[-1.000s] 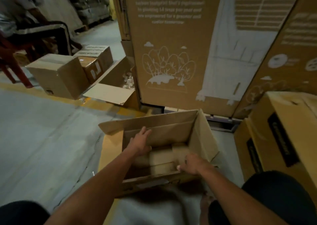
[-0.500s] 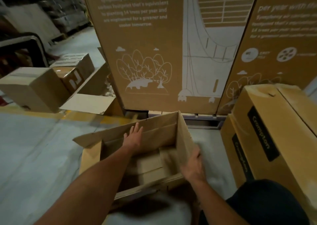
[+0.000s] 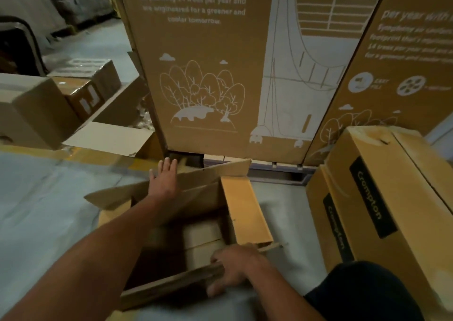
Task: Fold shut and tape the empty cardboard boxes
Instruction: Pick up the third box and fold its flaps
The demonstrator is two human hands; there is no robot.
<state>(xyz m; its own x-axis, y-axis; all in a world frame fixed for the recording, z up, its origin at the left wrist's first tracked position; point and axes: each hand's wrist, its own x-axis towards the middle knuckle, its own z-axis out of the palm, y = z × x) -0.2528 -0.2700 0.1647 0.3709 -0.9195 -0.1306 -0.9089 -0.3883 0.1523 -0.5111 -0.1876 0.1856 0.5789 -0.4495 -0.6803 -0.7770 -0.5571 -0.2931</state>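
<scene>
An open, empty cardboard box (image 3: 247, 213) sits on the floor right in front of me, all its top flaps standing out. My left hand (image 3: 163, 178) lies flat, fingers spread, against the far flap (image 3: 213, 176), its fingertips over the flap's top edge. My right hand (image 3: 232, 269) grips the near flap (image 3: 171, 286) at the box's front edge. The right side flap stands up between the two hands. Inside, the folded bottom flaps show.
Tall printed cartons (image 3: 208, 63) stand just behind the box. A yellow-brown "Crompton" carton (image 3: 382, 198) lies at the right. At the left are a closed box (image 3: 31, 112), smaller boxes (image 3: 88, 85) and an open box (image 3: 110, 134) on the grey floor (image 3: 44, 210).
My left hand slid up from inside the box to the top of the far flap. My right hand moved from the right side flap to the near flap. The view shifted right.
</scene>
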